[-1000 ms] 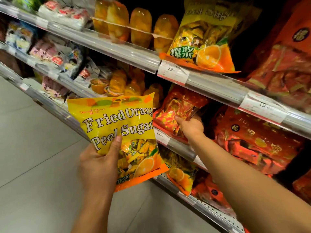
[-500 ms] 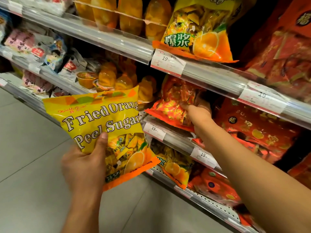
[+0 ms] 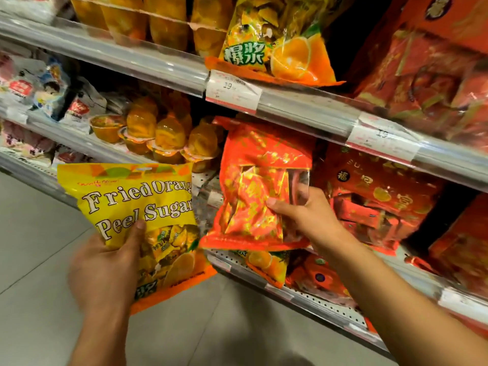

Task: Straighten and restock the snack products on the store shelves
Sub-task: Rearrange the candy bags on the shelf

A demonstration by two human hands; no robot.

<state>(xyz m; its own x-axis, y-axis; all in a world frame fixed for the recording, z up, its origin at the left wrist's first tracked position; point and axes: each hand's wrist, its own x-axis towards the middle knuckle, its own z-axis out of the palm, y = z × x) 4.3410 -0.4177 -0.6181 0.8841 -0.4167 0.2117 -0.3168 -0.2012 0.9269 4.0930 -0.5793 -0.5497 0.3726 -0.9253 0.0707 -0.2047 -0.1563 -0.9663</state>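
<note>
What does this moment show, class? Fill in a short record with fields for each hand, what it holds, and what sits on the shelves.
left hand: grips yellow bag labelled Fried Orange Peel Sugar
right hand: grips red bag, in front of the middle shelf
top shelf: matching yellow-orange bag
middle shelf: jelly cups
price tag: reads 19

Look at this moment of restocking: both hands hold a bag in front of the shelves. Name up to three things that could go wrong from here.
1. The right hand pinches the red bag by one side only; it might slip and fall.
2. The left hand holds the yellow bag, so neither hand is free to steady stock.
3. The orange bag on the upper shelf overhangs its edge rail and could be knocked down.
</note>
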